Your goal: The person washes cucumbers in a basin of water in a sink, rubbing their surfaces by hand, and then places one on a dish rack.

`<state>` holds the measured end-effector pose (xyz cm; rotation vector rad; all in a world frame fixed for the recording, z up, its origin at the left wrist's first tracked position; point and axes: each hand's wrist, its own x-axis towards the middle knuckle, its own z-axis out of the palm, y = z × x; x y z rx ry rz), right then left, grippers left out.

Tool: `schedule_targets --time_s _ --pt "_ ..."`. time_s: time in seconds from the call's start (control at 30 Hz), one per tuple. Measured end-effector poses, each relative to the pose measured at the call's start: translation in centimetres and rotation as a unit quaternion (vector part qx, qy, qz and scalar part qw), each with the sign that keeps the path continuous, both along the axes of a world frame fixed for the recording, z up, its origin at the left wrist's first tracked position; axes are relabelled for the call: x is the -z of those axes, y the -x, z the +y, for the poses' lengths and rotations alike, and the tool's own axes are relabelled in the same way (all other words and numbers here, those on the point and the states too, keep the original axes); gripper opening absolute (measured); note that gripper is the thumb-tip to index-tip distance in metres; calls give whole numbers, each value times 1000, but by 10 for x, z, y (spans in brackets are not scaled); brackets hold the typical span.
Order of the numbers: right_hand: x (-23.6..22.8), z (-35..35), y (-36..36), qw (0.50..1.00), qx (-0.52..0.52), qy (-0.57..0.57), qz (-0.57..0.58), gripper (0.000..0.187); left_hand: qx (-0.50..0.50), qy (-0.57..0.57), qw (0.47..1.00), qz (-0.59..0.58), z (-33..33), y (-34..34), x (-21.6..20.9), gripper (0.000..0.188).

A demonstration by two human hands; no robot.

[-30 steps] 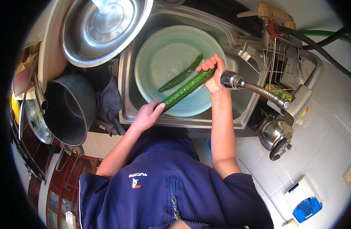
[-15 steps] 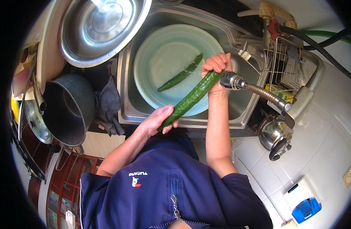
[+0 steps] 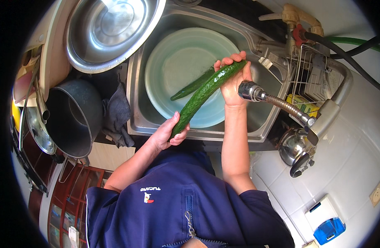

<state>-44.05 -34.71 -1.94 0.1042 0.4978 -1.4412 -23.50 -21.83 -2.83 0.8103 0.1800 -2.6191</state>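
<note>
A long, wet green cucumber slants over the basin, its near end wrapped in the fingers of my left hand. Its far end lies across my right hand, whose fingers curl loosely around it with the thumb standing apart. Below it, a second cucumber rests in the pale green basin, partly hidden by the first. The basin stands inside a steel sink. Close beside my right wrist is the chrome head of a flexible faucet.
At the upper left a steel bowl overhangs the sink's corner. A dark pot and a grey cloth stand left of the sink. To the right are a wire rack, a yellow package and a shiny metal kettle.
My right hand has loosened from its closed grip at the far end, turning its palm up under the cucumber. The cucumber has shifted slightly left, away from the faucet head.
</note>
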Motion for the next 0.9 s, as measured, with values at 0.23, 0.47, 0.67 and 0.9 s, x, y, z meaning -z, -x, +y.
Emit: schedule_targets --time_s 0.23,0.47,0.67,0.9 --pt "18 -5 19 999 -27 -1 20 21 66 148 970 -183 0 5 7 54" --pt "36 8 -11 878 -115 -252 389 23 105 167 935 -294 -17 29 -4 55" --pt "29 50 -71 885 -126 -301 333 24 110 186 926 -310 -40 37 13 49" --pt "55 -2 19 955 62 -243 156 22 164 200 918 -302 -26 30 -10 44"
